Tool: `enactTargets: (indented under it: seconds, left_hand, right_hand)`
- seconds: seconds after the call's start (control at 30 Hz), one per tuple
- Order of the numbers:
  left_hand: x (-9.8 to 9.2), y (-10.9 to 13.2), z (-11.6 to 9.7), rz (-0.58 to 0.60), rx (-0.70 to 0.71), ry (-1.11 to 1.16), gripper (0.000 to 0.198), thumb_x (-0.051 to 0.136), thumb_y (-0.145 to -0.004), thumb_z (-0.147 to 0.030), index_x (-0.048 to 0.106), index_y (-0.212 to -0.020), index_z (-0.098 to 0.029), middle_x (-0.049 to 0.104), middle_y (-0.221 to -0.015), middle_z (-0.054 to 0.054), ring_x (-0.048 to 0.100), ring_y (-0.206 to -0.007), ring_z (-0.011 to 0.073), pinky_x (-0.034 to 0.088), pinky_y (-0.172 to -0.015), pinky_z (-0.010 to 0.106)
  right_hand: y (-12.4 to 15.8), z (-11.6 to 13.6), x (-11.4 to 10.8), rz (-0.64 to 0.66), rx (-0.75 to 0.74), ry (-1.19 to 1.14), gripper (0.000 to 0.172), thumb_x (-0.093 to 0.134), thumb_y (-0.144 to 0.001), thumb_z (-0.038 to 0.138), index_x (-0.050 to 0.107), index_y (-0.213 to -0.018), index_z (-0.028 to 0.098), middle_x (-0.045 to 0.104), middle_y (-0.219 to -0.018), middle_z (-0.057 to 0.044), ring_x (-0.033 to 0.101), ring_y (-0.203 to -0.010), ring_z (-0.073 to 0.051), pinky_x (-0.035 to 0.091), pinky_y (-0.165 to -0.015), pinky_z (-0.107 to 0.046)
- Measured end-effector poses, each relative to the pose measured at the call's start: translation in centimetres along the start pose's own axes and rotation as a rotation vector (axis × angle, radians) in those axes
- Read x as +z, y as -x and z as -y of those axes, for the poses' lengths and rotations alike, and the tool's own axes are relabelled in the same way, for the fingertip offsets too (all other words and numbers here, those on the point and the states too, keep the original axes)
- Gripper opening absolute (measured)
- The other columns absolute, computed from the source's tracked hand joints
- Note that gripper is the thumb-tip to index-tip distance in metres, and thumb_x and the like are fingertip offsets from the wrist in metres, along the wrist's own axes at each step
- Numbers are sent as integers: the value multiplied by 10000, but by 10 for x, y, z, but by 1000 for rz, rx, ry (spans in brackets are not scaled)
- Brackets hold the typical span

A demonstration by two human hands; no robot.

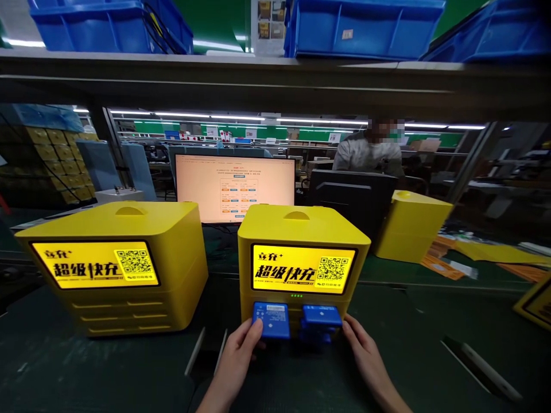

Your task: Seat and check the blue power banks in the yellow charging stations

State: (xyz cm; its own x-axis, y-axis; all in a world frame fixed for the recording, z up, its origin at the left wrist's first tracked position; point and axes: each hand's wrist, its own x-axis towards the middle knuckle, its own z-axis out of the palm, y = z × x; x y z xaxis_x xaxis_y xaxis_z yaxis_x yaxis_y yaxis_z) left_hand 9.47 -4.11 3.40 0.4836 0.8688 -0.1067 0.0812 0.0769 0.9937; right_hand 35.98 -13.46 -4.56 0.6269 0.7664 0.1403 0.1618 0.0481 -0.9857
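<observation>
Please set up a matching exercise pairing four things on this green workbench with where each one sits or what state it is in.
Things:
1. Left blue rectangular power bank
2. Yellow plastic charging cabinet on the left
3. Lit computer monitor
4. Blue plastic storage bins

Places or states:
A. On the overhead shelf
B. Behind the yellow cabinets, screen glowing
C. Touched by the left hand at the middle cabinet
D. Slots shut, no hand near

Pairs: 1-C, 2-D, 3-B, 4-A

"超级快充" + QR on yellow stations (pixel 297 252).
</observation>
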Motion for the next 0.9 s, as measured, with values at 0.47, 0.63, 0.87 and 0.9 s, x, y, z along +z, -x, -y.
enactTargets:
  seconds: [0.47,0.63,0.87,0.9]
  left_hand:
    - [-2,-1,2,21,14,-4,607,480,-728,-705,614,-956,-159,567,-799,37,518,-781,192,371,-620,254]
    - [-2,-1,3,29,15,4,587,476,-744,-690,610,-962,-161,572,-815,38,526,-786,192,379,-627,257]
    - [-2,1,1,-13,15,-2,571,501,-708,-711,608,-779,-155,569,-723,33,525,-746,199,386,-631,265]
    - [-1,2,1,-36,14,-6,576,485,-712,-720,597,-730,-154,565,-699,34,523,-732,200,390,-642,273]
  right_hand:
    - [1,-2,-2,30,22,1,510,532,-804,605,555,-1157,237,554,-1228,-15,405,-1210,-238,346,-987,-313]
    - [1,-2,-1,44,7,-5,511,518,-814,607,541,-1161,232,550,-1228,-26,407,-1205,-234,318,-1003,-324]
    - [1,2,0,48,12,-12,532,529,-794,623,547,-1147,226,559,-1215,-29,406,-1205,-241,329,-996,-323]
    - [1,3,0,51,9,-11,528,529,-795,621,548,-1144,226,560,-1214,-29,407,-1203,-241,328,-997,-324]
